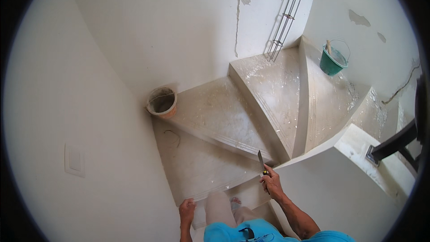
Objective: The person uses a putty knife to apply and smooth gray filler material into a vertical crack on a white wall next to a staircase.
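Note:
My right hand is wrapped around the black and yellow handle of a knife-like tool. Its long, narrow grey blade points up and away, over the inner end of the winding stairs. Low on the left, my left hand hangs beside the white wall with its fingers curled in. Whether anything small is in those fingers is hidden. Just ahead of both hands lies a dusty stair tread, with a thin bent wire on it.
A mortar-stained bucket stands in the left corner. Farther up, a green bucket holds a wooden-handled tool. A rebar cage leans against the far wall. On the right runs a low white parapet with a dark railing. Debris litters the steps.

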`<action>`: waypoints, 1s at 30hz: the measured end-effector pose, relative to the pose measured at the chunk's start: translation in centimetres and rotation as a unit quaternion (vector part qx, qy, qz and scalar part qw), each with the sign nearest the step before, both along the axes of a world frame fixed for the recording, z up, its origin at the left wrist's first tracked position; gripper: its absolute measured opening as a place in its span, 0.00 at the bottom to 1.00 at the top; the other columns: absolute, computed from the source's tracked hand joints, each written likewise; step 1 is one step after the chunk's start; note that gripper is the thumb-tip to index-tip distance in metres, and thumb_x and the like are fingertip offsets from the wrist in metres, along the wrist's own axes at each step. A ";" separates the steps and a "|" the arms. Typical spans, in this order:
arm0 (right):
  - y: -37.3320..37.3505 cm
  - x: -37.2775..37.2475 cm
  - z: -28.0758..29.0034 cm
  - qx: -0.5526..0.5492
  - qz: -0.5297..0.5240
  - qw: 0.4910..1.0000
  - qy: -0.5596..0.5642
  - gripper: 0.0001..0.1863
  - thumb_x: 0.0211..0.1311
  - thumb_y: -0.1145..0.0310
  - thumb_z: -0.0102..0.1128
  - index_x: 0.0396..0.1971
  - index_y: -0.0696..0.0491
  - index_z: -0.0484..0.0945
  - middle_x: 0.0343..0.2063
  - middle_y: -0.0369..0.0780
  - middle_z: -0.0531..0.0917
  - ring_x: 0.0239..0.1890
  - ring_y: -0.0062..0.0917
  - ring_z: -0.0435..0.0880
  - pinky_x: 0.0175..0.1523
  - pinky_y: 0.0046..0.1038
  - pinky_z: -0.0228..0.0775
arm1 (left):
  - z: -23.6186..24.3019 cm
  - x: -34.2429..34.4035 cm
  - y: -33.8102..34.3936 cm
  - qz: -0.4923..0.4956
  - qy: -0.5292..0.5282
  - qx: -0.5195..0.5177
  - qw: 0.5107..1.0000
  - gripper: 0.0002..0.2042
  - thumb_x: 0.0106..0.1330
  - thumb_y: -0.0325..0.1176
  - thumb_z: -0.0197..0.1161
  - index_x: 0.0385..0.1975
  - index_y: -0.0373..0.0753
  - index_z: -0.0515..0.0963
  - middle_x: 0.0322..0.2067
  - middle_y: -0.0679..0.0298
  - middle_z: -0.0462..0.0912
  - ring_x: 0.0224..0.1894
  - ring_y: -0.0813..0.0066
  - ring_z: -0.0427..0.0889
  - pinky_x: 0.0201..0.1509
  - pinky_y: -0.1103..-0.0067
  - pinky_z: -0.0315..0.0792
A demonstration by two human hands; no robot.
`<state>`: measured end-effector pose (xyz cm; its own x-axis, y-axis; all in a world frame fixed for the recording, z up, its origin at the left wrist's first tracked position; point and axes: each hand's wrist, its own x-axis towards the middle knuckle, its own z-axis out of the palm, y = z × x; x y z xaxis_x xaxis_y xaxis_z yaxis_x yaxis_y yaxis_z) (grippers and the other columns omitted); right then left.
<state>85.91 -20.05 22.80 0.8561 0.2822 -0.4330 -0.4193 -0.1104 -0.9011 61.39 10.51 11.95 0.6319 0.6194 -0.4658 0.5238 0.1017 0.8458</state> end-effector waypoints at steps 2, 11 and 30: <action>1.6 1.5 0.8 0.004 0.027 1.000 0.008 0.34 0.57 0.75 0.48 0.67 0.56 0.61 0.21 0.36 0.75 0.11 0.15 0.66 0.13 0.20 0.58 | -0.9 -0.6 1.6 0.023 0.023 0.004 0.999 0.10 0.63 0.29 0.58 0.41 0.33 0.78 0.30 0.62 0.82 0.31 0.75 0.82 0.34 0.80 0.75; 14.0 15.6 2.8 0.056 0.093 0.993 0.042 0.21 0.59 0.72 0.43 0.54 0.58 0.68 0.22 0.38 0.78 0.14 0.17 0.73 0.17 0.21 0.67 | 4.7 8.0 10.4 0.068 -0.008 0.042 0.997 0.13 0.64 0.33 0.56 0.42 0.29 0.77 0.28 0.62 0.81 0.29 0.76 0.79 0.35 0.79 0.73; 18.0 24.2 9.4 -0.063 -0.084 0.994 0.028 0.33 0.54 0.75 0.45 0.66 0.53 0.64 0.17 0.38 0.75 0.14 0.21 0.74 0.17 0.24 0.68 | 29.2 36.3 29.0 -0.197 -0.022 0.184 0.963 0.15 0.67 0.32 0.57 0.49 0.30 0.76 0.39 0.52 0.84 0.42 0.66 0.82 0.49 0.74 0.74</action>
<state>110.13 -2.09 32.19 0.8607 0.0775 -0.5031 -0.4896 -0.1441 -0.8599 97.73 39.47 41.12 0.8659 0.4453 -0.2277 0.4226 -0.4077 0.8094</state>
